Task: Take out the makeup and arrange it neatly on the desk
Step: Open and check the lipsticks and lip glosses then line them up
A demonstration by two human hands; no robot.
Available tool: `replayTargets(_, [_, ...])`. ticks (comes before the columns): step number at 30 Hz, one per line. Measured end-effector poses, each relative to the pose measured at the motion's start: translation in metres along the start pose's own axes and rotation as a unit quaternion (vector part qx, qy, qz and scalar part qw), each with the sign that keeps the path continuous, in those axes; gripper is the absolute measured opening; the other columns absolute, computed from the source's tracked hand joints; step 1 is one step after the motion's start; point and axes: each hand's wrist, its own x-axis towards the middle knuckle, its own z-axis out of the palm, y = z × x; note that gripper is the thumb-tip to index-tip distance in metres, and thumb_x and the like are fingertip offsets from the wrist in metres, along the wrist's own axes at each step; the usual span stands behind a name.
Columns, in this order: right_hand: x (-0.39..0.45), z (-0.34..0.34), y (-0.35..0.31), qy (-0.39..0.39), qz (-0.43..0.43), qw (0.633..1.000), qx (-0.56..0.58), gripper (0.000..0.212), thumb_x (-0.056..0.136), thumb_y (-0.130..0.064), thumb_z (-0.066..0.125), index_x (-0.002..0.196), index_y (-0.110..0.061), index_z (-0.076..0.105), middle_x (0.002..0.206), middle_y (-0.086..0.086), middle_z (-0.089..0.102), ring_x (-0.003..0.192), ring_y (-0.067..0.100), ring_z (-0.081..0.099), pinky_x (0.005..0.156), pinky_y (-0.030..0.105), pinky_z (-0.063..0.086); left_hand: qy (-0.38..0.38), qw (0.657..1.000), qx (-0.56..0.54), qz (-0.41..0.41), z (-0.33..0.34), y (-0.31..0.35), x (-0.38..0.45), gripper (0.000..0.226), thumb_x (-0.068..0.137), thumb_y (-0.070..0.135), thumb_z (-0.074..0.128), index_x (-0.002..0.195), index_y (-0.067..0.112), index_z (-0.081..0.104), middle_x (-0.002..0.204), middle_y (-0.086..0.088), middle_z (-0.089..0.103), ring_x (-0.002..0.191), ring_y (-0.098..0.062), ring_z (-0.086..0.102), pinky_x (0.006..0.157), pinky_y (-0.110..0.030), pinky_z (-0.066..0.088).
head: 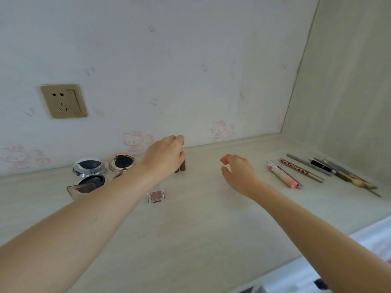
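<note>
The left hand (164, 157) reaches to the back of the desk (190, 218), its fingers curled down over two small brown tubes (181, 166) that stand upright near the wall; it seems to hold them, but the hand hides the contact. The right hand (238, 173) hovers above the desk, fingers loosely bent and apart, holding nothing. Left of the tubes lie a pink round compact (122, 162), a silver compact (88, 167) and a dark case (85, 186). A small clear square box (156, 196) lies just beside the left wrist. At the right, a pink tube (283, 174), pencils (301, 170) and brushes (347, 176) lie side by side.
</note>
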Motion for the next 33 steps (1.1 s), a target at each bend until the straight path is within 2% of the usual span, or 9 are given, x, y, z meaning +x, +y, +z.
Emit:
replayTargets(7, [-0.045, -0.046, 0.057, 0.02, 0.027, 0.996, -0.083, 0.035, 0.097, -0.023, 0.041, 0.13, -0.016, 0.051, 0.129, 0.003, 0.055, 0.121, 0.022, 0.047, 0.092, 0.04, 0.048, 0.013, 0.997, -0.014, 0.077, 0.029, 0.072, -0.003, 0.023, 0.091, 0.024, 0.046, 0.111, 0.016, 0.054, 0.108, 0.0, 0.062, 0.098, -0.027, 0.061, 0.073, -0.038, 0.05])
replayTargets(11, [-0.061, -0.069, 0.097, 0.027, 0.061, 0.992, -0.105, 0.033, 0.097, -0.024, 0.042, 0.126, -0.017, 0.055, 0.125, 0.005, 0.057, 0.116, 0.025, 0.05, 0.088, 0.035, 0.047, -0.009, 0.992, -0.043, 0.116, 0.06, 0.118, 0.006, 0.02, 0.092, 0.025, 0.046, 0.107, 0.016, 0.055, 0.106, -0.001, 0.064, 0.099, -0.026, 0.061, 0.072, -0.04, 0.052])
replayTargets(16, [-0.073, -0.088, 0.143, 0.014, 0.11, 0.987, -0.113, 0.035, 0.096, -0.023, 0.046, 0.128, -0.017, 0.054, 0.13, 0.004, 0.055, 0.123, 0.023, 0.047, 0.098, 0.041, 0.046, -0.017, 0.982, -0.051, 0.179, 0.097, 0.171, 0.02, 0.023, 0.092, 0.023, 0.044, 0.112, 0.017, 0.056, 0.109, -0.002, 0.064, 0.104, -0.026, 0.057, 0.073, -0.038, 0.049])
replayTargets(18, [-0.075, -0.095, 0.159, 0.017, 0.12, 0.985, -0.121, 0.033, 0.095, -0.023, 0.045, 0.126, -0.016, 0.055, 0.127, 0.005, 0.056, 0.118, 0.024, 0.05, 0.093, 0.039, 0.048, -0.012, 0.979, -0.062, 0.192, 0.109, 0.189, 0.029, 0.025, 0.093, 0.024, 0.044, 0.114, 0.017, 0.056, 0.11, -0.002, 0.064, 0.105, -0.026, 0.056, 0.074, -0.037, 0.047])
replayTargets(23, [-0.065, -0.112, 0.196, 0.038, 0.141, 0.978, -0.149, 0.03, 0.094, -0.022, 0.046, 0.12, -0.016, 0.057, 0.119, 0.004, 0.059, 0.11, 0.028, 0.054, 0.082, 0.035, 0.047, 0.008, 0.971, -0.105, 0.215, 0.127, 0.229, 0.061, 0.018, 0.092, 0.024, 0.048, 0.102, 0.015, 0.06, 0.103, -0.002, 0.064, 0.102, -0.025, 0.054, 0.073, -0.034, 0.042])
replayTargets(26, [-0.054, -0.119, 0.218, 0.035, 0.161, 0.973, -0.162, 0.022, 0.092, -0.018, 0.045, 0.109, -0.013, 0.057, 0.105, 0.007, 0.058, 0.1, 0.031, 0.055, 0.072, 0.035, 0.046, 0.026, 0.964, -0.116, 0.236, 0.137, 0.252, 0.081, 0.02, 0.095, 0.02, 0.044, 0.097, 0.013, 0.062, 0.1, -0.003, 0.065, 0.098, -0.024, 0.054, 0.073, -0.036, 0.042])
replayTargets(29, [-0.04, -0.12, 0.238, 0.027, 0.189, 0.968, -0.163, 0.022, 0.092, -0.015, 0.046, 0.111, -0.011, 0.057, 0.106, 0.01, 0.057, 0.102, 0.033, 0.053, 0.079, 0.038, 0.048, 0.03, 0.96, -0.122, 0.252, 0.147, 0.274, 0.099, 0.021, 0.096, 0.02, 0.043, 0.1, 0.013, 0.062, 0.1, -0.003, 0.065, 0.099, -0.023, 0.053, 0.074, -0.033, 0.039])
replayTargets(33, [-0.02, -0.116, 0.257, 0.02, 0.206, 0.964, -0.168, 0.025, 0.093, -0.015, 0.049, 0.116, -0.007, 0.057, 0.114, 0.015, 0.058, 0.107, 0.034, 0.052, 0.088, 0.041, 0.047, -0.042, 0.959, -0.139, 0.244, 0.164, 0.293, 0.123, 0.023, 0.095, 0.017, 0.043, 0.111, 0.012, 0.06, 0.108, -0.006, 0.062, 0.106, -0.025, 0.049, 0.076, -0.034, 0.038])
